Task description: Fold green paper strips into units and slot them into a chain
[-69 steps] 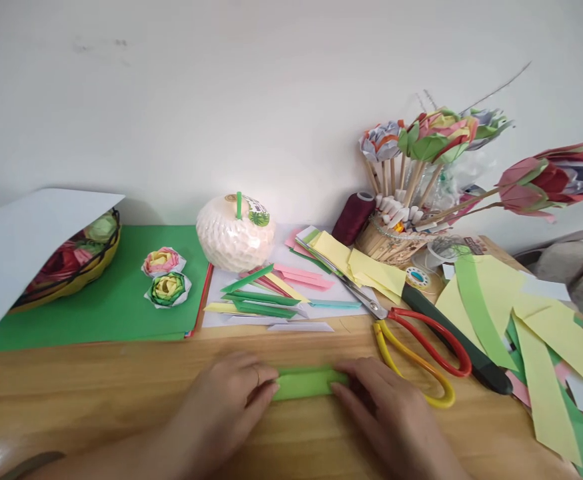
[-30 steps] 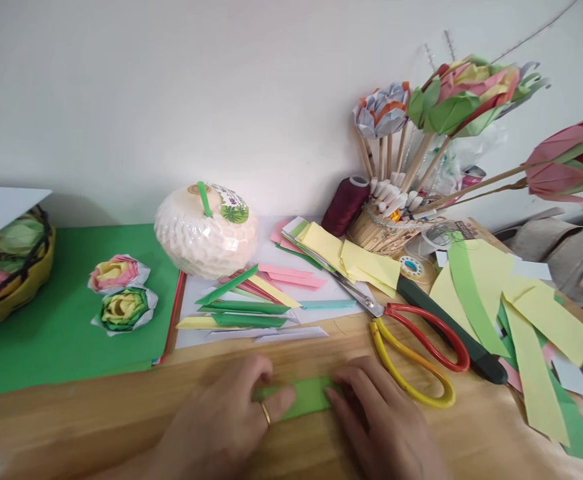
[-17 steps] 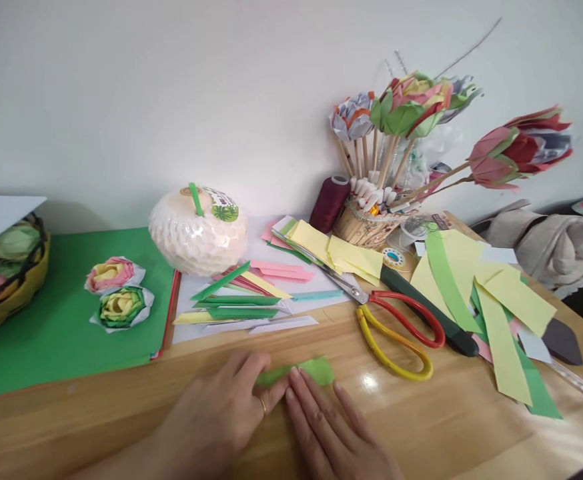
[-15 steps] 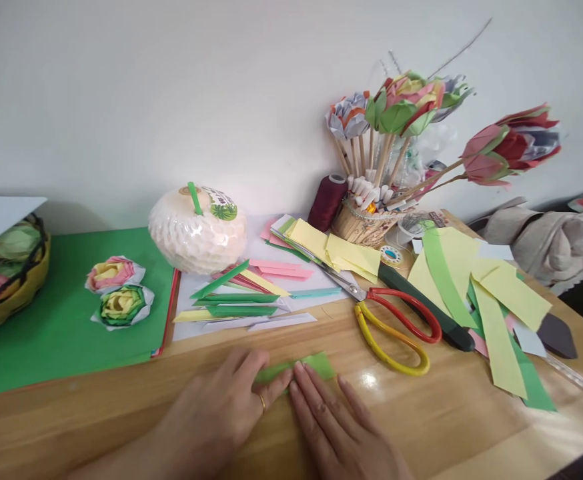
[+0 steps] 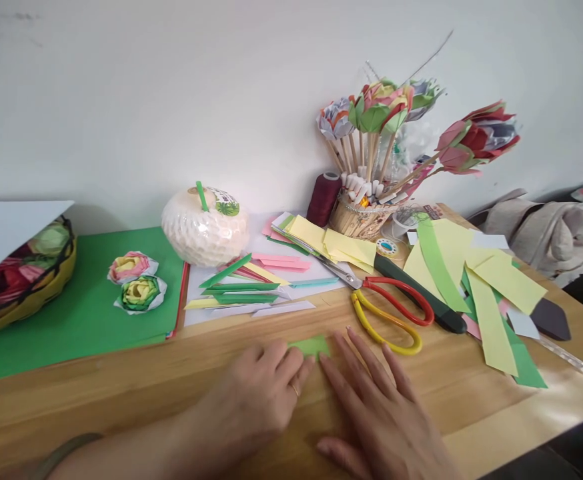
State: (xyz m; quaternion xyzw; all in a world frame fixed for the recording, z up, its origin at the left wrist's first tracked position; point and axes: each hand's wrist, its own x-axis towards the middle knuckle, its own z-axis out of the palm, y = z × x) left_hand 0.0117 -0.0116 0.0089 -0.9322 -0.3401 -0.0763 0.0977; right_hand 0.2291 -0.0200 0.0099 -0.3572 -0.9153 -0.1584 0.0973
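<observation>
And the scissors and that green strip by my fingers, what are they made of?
The scissors look like metal, going by the gray sheen on the blades; glossy red and yellow handles suggest plastic. The green strip seems plain paper: thin, flat, matte.

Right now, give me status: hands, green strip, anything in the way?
Left hand curled at green strip, left end, grip unclear. Right hand spread open, fingertips near right end. Strip on table. Scissors beyond, not touching.
</observation>
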